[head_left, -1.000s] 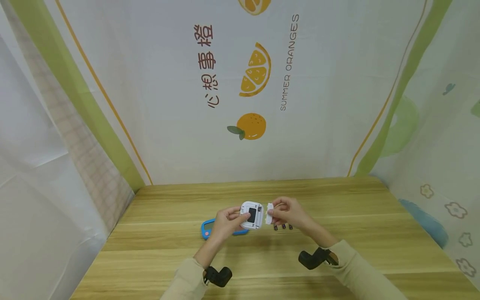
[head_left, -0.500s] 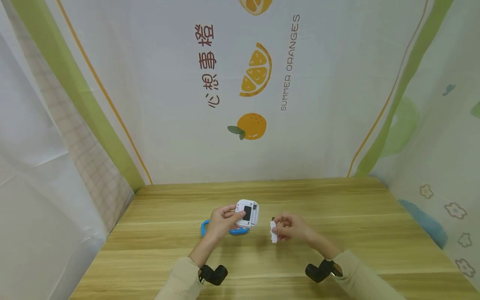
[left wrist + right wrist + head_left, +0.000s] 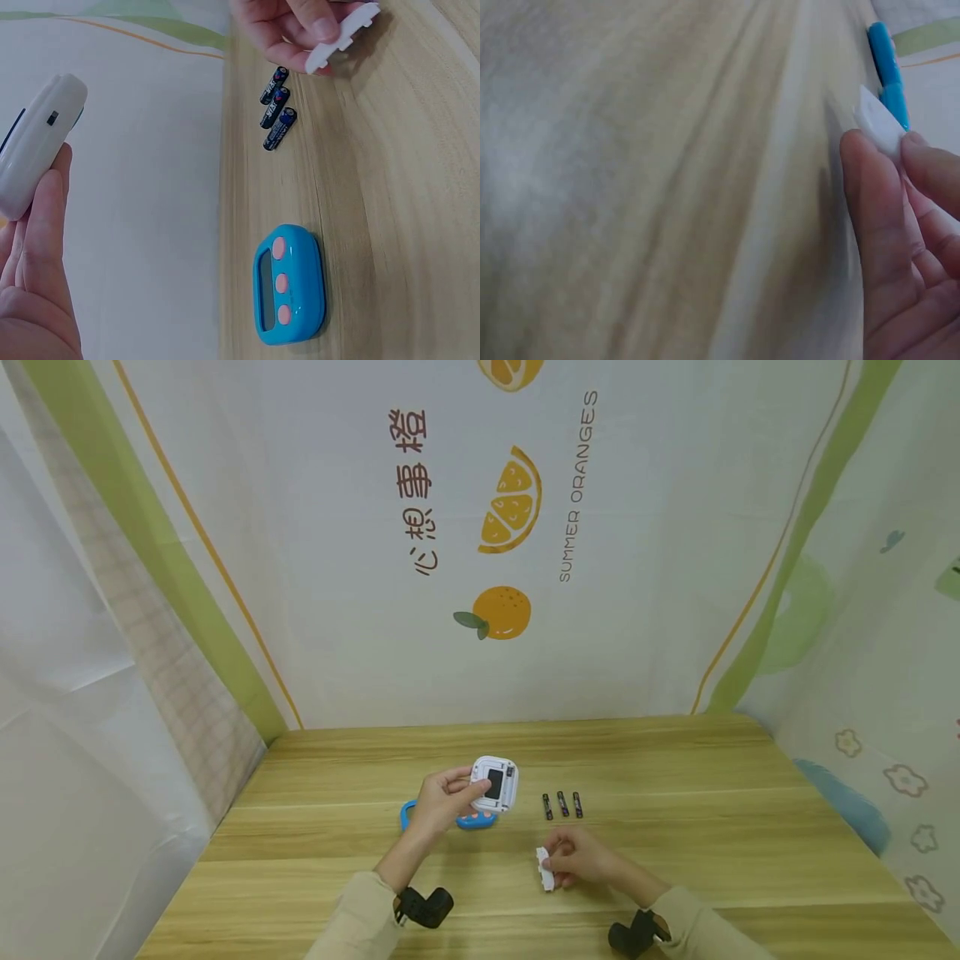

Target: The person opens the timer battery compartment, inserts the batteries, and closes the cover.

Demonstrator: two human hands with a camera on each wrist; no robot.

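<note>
A white rounded-square electronic device is held up over the table, pinched between thumb and fingers of my left hand. Its back faces the head camera, with a black panel and an uncovered battery compartment. My right hand pinches a thin white battery cover with tabs along one edge, low over the wood. Three dark AAA-looking batteries lie side by side just beyond the right hand. Behind the left hand, partly hidden in the head view, lies a blue timer-like device with pink buttons and a screen.
The wood-grain table reaches back to a white curtain printed with oranges. More cloth hangs at the left and right sides. A black wrist camera is strapped to each wrist.
My right hand has drawn the white cover away from the device, down and toward me, uncovering the batteries to view. The left hand has shifted slightly left with the device.
</note>
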